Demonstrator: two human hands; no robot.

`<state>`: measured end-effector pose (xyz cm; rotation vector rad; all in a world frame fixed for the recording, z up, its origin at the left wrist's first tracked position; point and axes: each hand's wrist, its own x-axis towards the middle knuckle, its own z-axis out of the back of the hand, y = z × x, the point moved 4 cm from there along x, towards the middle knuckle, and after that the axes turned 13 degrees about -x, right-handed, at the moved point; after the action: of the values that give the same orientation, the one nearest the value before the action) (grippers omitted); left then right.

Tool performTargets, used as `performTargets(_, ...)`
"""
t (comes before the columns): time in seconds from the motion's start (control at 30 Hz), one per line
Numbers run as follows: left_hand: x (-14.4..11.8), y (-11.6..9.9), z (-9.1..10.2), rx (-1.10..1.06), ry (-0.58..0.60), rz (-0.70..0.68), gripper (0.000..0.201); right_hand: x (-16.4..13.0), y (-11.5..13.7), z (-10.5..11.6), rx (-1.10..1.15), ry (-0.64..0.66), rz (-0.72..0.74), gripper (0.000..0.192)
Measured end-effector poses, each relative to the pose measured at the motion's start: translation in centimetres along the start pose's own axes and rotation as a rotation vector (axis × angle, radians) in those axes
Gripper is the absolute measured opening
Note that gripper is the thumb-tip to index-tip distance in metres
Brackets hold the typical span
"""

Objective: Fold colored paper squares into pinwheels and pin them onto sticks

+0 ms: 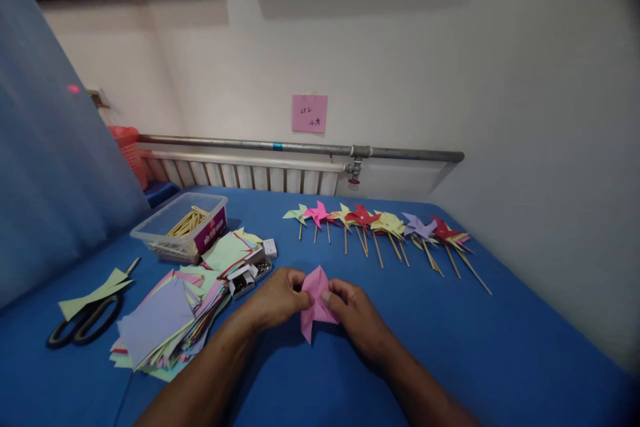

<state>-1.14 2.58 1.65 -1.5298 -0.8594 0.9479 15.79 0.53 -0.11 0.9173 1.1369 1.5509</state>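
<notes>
Clear plastic tub [183,230] sits far-left of the pink paper piece [316,303], holding a bundle of wooden sticks [187,221]; purple label on its near wall. Two small open boxes [249,276] lie between tub and pink paper, with small dark metal bits inside, too small to tell what kind.

The pink paper piece is on the blue bench [450,347], centre, near edge, pinched from both sides. Left hand [278,296] grips its left edge with fingertips closed on the paper; right hand [354,311] grips its right edge the same way. Long axis runs near-to-far: one pointed tip aims away toward the wall, a second narrower tip points down toward the person, slightly left.

Left of the pink paper: a messy stack of coloured paper squares [165,320], then black scissors [83,323] lying on a green offcut. Beyond the pink paper: a row of finished pinwheels [385,227] on sticks, heads toward the wall.
</notes>
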Motion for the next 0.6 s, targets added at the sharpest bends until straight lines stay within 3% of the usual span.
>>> performTargets(0.1,0.2,-0.1,-0.1,-0.163,-0.042,0.001,0.016,-0.1,0.0,-0.1,0.182,0.029,-0.009,0.055)
performTargets(0.3,0.1,-0.5,-0.2,-0.362,-0.162,-0.019,0.023,-0.6,0.6,-1.4,0.480,0.058,-0.001,0.063)
performTargets(0.43,0.2,-0.4,-0.4,-0.396,-0.234,-0.043,0.022,-0.4,-0.3,-2.6,0.492,-0.013,0.024,0.062)
performTargets(0.6,0.7,0.7,-1.4,-0.400,-0.259,-0.053,0.024,0.1,-2.9,-3.0,0.358,-0.195,-0.037,0.054)
